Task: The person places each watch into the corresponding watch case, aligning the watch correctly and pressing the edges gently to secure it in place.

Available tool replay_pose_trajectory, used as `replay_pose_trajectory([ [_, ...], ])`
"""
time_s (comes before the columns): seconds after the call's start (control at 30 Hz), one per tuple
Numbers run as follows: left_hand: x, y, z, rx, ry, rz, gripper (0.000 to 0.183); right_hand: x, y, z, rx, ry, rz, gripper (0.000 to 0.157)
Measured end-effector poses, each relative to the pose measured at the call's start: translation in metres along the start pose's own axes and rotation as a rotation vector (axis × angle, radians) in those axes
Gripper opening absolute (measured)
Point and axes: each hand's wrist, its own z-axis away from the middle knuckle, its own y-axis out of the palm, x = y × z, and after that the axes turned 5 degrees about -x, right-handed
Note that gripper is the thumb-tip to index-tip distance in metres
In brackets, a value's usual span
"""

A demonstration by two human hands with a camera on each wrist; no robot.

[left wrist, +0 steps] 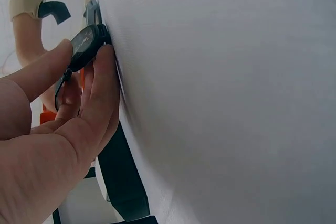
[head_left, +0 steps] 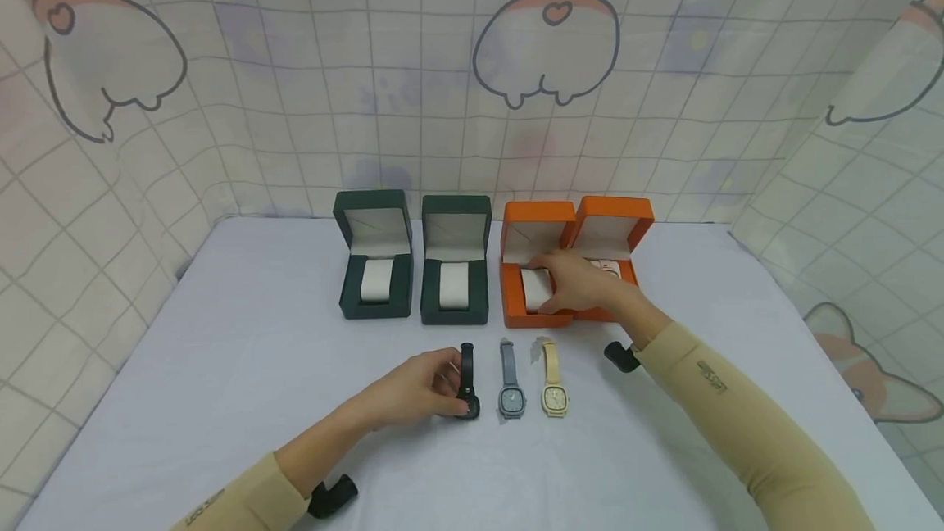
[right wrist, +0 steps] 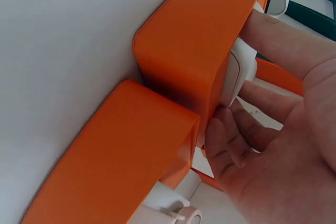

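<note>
My left hand (head_left: pixel 413 388) pinches a black wristwatch (head_left: pixel 466 375) between thumb and fingers, its strap pointing away from me. In the left wrist view the watch's round dial (left wrist: pixel 84 40) shows beside the thumb. Over the left of two open orange watch boxes (head_left: pixel 534 320), my right hand (head_left: pixel 578 281) grips the white cushion (head_left: pixel 534 289) inside, thumb at its near end and fingers at its far end. The other orange box (head_left: pixel 627 270) holds a pale pink watch (right wrist: pixel 190 215) on its cushion, partly hidden by the hand. A blue-grey watch (head_left: pixel 511 400) and a pale yellow watch (head_left: pixel 554 400) lie between the hands.
Two open dark green watch boxes (head_left: pixel 379 310) (head_left: pixel 453 318) with white cushions stand left of the orange ones. A white cloth covers the table (head_left: pixel 243 334). A patterned curtain (head_left: pixel 420 138) hangs behind and at both sides. Black devices (head_left: pixel 333 496) (head_left: pixel 622 356) sit at both wrists.
</note>
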Motion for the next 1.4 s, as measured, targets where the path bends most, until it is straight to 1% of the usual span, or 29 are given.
replay_pose_trajectory([
  [0.2,-0.001,0.002,0.000,-0.015,0.014,-0.003,0.029,0.003,0.000,0.000,0.007,0.013,0.021,0.069],
  [0.4,-0.001,0.002,0.000,-0.044,0.009,-0.028,0.031,0.001,0.003,0.001,-0.012,0.014,0.020,0.067],
  [0.53,-0.001,0.003,-0.001,-0.073,0.011,-0.041,0.035,-0.001,0.004,0.002,-0.041,0.004,0.020,0.067],
  [0.77,0.000,0.002,-0.002,-0.141,0.027,-0.041,0.043,0.000,0.003,0.005,-0.081,0.011,-0.054,0.071],
  [0.97,0.000,0.001,-0.002,-0.178,0.050,-0.015,0.043,0.002,0.000,0.009,-0.118,0.007,-0.122,0.072],
  [1.13,0.000,0.001,-0.002,-0.214,0.070,-0.010,0.043,0.001,-0.001,0.013,-0.137,0.006,-0.144,0.071],
  [1.3,0.004,0.000,-0.004,-0.268,0.106,-0.016,0.042,0.000,-0.004,0.020,-0.177,0.006,-0.176,0.073],
  [1.4,0.004,-0.002,-0.005,-0.295,0.116,0.004,0.042,0.001,-0.007,0.025,-0.202,-0.005,-0.188,0.075],
])
